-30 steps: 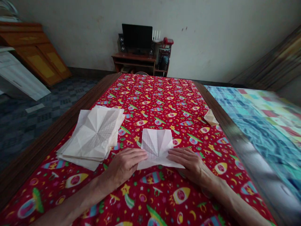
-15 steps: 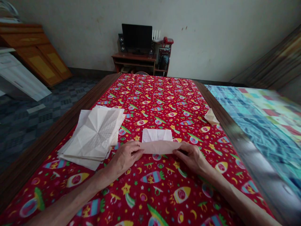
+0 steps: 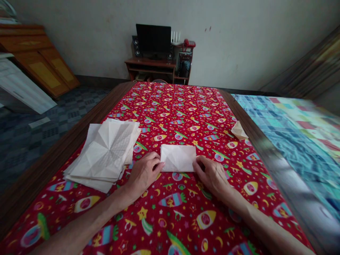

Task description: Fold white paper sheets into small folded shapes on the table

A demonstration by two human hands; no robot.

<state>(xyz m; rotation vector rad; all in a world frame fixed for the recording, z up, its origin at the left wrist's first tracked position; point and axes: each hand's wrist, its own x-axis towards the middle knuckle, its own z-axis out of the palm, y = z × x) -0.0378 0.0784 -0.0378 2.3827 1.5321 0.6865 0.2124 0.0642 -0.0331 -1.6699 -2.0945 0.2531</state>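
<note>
A creased white sheet of paper (image 3: 178, 158), folded into a flat rectangle, lies on the red patterned cloth (image 3: 175, 219). My left hand (image 3: 145, 172) has its thumb and curled fingers at the paper's left edge, near the lower corner. At the opposite edge, my right hand (image 3: 212, 176) holds the right side between thumb and bent fingers. To the left of my left hand lies a stack of creased paper sheets (image 3: 106, 152), the top one marked by folds fanning out from its middle.
A small folded paper piece (image 3: 239, 130) rests near the right edge of the cloth. Dark wood borders (image 3: 87, 122) the cloth. Beyond stand a desk with a monitor (image 3: 153, 41) and a red telephone (image 3: 189, 43). A bed (image 3: 281, 131) is at the right.
The paper's near flap, raised between my hands before, now lies folded over the far part as one flat rectangle. Both hands stay at its sides. The view has shifted slightly.
</note>
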